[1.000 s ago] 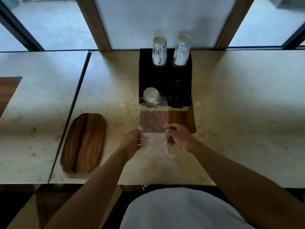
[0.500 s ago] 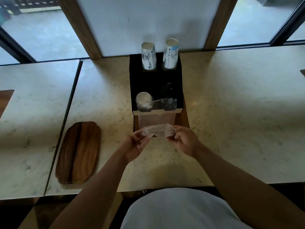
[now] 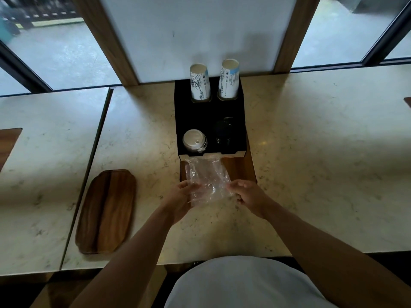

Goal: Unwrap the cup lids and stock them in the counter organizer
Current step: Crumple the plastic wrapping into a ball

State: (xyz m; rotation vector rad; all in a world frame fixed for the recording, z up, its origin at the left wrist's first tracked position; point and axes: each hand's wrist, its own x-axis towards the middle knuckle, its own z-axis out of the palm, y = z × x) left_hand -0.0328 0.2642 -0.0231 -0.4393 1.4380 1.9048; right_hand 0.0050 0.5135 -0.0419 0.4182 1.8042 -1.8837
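Observation:
A clear, crumpled plastic wrapper [image 3: 206, 181] is stretched between my hands just in front of the black counter organizer [image 3: 210, 112]. My left hand [image 3: 181, 197] pinches its left edge and my right hand [image 3: 246, 195] pinches its right edge. No lid shows inside the wrapper. In the organizer's front left slot stands a stack of white cup lids [image 3: 194, 141]. The front right slot holds a stack of black lids [image 3: 224, 133]. Two stacks of printed paper cups [image 3: 200, 85] rise from the back slots.
The organizer sits on a wooden board [image 3: 240, 170] on a pale marble counter [image 3: 311, 152]. A dark wooden tray [image 3: 106, 211] lies to the left, near a seam between counter slabs. Windows and a white wall panel stand behind the counter.
The wrapper, bunched into a short roll between my hands half a second ago, is now spread out flat again. My hands have moved slightly apart.

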